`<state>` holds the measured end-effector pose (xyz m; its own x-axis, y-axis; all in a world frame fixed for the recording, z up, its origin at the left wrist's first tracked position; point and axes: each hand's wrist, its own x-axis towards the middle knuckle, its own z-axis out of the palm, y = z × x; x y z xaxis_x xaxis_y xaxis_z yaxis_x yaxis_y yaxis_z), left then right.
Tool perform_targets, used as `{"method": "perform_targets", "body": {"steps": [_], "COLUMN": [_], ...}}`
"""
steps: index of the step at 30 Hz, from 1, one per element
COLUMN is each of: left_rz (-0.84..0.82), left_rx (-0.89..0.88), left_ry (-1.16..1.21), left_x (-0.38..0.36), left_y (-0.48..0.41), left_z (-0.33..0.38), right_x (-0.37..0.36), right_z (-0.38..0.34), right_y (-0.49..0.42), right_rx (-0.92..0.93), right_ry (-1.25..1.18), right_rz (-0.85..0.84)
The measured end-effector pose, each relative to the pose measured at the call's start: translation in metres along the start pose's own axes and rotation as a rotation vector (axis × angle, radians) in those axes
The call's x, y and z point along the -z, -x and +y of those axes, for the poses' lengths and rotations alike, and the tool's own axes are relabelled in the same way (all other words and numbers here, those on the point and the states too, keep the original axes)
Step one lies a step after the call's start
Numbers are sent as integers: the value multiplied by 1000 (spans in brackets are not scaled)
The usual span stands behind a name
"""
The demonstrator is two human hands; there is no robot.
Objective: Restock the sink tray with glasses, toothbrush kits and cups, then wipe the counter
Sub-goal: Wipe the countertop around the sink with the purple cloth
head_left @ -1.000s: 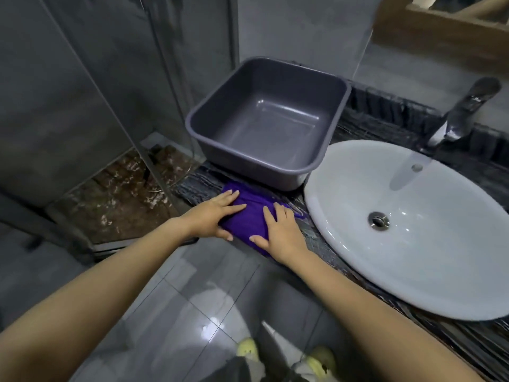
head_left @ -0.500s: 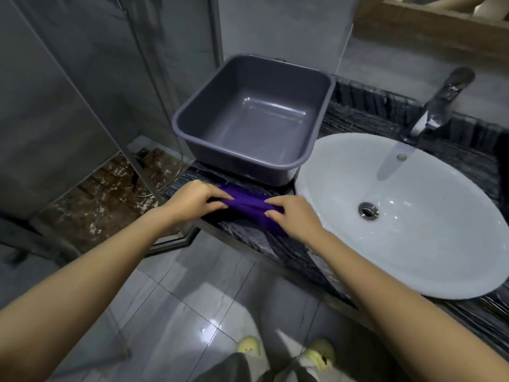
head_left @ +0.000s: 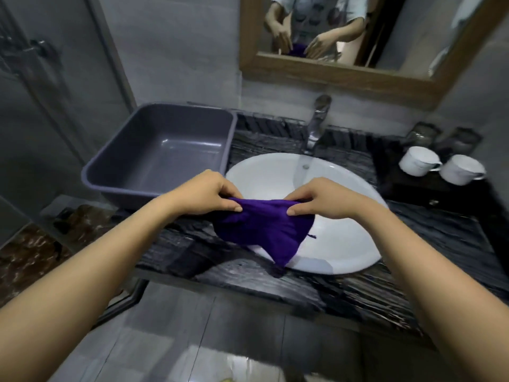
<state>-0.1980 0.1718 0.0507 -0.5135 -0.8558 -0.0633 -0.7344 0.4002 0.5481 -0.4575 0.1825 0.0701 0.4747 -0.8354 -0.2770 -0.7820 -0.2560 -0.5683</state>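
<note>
A purple cloth [head_left: 264, 232] hangs in the air over the front left of the white sink [head_left: 344, 238]. My left hand [head_left: 206, 194] pinches its upper left edge and my right hand [head_left: 322, 199] pinches its upper right edge. The cloth droops to a point just above the dark streaked counter [head_left: 358, 288]. At the far right a dark tray [head_left: 407, 186] holds two white cups [head_left: 418, 161] and, behind them, two blurred glasses [head_left: 421, 133].
An empty grey plastic tub [head_left: 115, 175] sits on the counter left of the sink. A chrome tap [head_left: 316, 125] rises behind the basin. A wood-framed mirror [head_left: 330, 73] hangs above. A glass shower partition [head_left: 41, 106] stands at the left.
Both hands lifted the purple cloth off the counter in front of the tub and carried it right, over the sink. The view swung right and up, revealing the mirror and the tray.
</note>
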Motion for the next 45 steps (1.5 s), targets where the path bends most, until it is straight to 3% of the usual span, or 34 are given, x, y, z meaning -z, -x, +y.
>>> {"method": "perform_targets", "body": {"steps": [7, 15, 20, 28, 31, 34, 38, 42, 45], "left_rz": [-168, -341, -328, -175, -140, -143, -289, -495, -380], "left_rx": [-165, -385, -517, -578, -638, -703, -728, -745, -637], "left_ry": [14, -151, -312, -310, -278, -292, -305, -225, -73], "left_x": [-32, -93, -141, -199, -219, -250, -293, -313, -301], "left_y": [-89, -195, -243, -307, -327, -338, -335, -320, -311], "left_z": [100, 209, 258, 319, 335, 332, 298, 266, 241], "right_x": [52, 83, 82, 86, 78, 56, 2, -39, -40], "right_z": [80, 182, 238, 306, 324, 340, 346, 352, 356], "right_y": [85, 172, 205, 236, 243, 247, 247, 241, 232], "right_rx": [-161, -364, -465, -715, -761, -716, -717, -732, -697], "right_ry": [-154, -219, -152, 9, 63, 167, 163, 150, 152], "right_rz": [139, 336, 434, 908, 1007, 1014, 951, 676, 647]}}
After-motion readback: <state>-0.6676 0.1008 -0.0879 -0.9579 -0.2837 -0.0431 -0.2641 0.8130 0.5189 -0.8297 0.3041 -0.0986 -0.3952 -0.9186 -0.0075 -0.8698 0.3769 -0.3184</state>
